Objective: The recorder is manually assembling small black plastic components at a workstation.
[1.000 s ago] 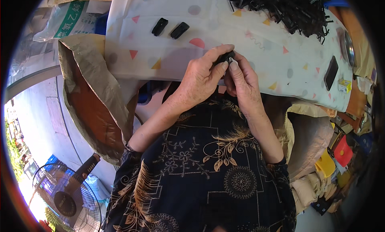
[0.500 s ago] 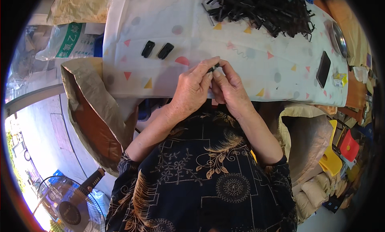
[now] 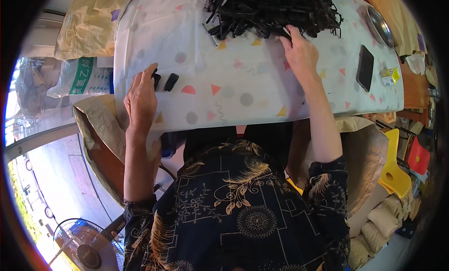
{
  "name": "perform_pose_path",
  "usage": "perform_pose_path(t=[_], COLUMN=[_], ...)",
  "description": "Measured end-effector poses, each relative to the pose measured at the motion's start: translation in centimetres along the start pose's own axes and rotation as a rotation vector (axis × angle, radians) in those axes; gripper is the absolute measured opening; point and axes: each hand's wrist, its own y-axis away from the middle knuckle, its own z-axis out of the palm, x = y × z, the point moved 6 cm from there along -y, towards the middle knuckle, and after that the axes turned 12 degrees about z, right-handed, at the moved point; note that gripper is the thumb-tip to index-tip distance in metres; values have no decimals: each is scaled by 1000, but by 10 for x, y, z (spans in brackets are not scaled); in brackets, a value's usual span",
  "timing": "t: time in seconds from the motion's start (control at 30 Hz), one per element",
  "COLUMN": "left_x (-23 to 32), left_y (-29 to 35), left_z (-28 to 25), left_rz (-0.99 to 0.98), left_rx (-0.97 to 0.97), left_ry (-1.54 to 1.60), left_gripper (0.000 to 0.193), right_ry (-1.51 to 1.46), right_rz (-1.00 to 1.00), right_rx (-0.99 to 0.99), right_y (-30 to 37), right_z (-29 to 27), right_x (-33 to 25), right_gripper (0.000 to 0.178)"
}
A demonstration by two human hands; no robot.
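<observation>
On the left of the table, my left hand (image 3: 141, 97) has its fingers curled against a small black plastic piece (image 3: 156, 79), partly hidden by the fingertips. A second small black plastic piece (image 3: 171, 82) lies just to its right, apart from the hand. My right hand (image 3: 301, 54) reaches to the near edge of a heap of thin black plastic strips (image 3: 262, 13). Its thumb and forefinger pinch a black strip at that edge; the fingertips are partly lost among the strips.
The table has a white patterned cloth (image 3: 243, 84). At its right lie a dark phone (image 3: 365, 68), a small yellow box (image 3: 390, 76) and a round metal dish (image 3: 379, 26). Open paper sacks (image 3: 100, 130) flank my lap. A fan (image 3: 89, 256) stands at lower left.
My hands were together at the table's near edge, working on a small dark piece. They have parted: the left went to the black pieces, the right to the heap. The view has shifted.
</observation>
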Motion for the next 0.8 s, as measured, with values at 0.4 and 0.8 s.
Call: perform_pose_path(t=[0.4,0.8], left_x=[50,100], left_y=[-7,3], left_z=[45,116], left_rz=[-138,-627], left_rx=[-65,-384], left_ry=[622,2047], left_gripper=[35,38], right_ry=[-180,-506], right_rz=[-189,-548], right_rx=[-84,-283], right_y=[38,95], right_z=[-13,-35], right_x=[-13,-89], right_gripper=[21,39])
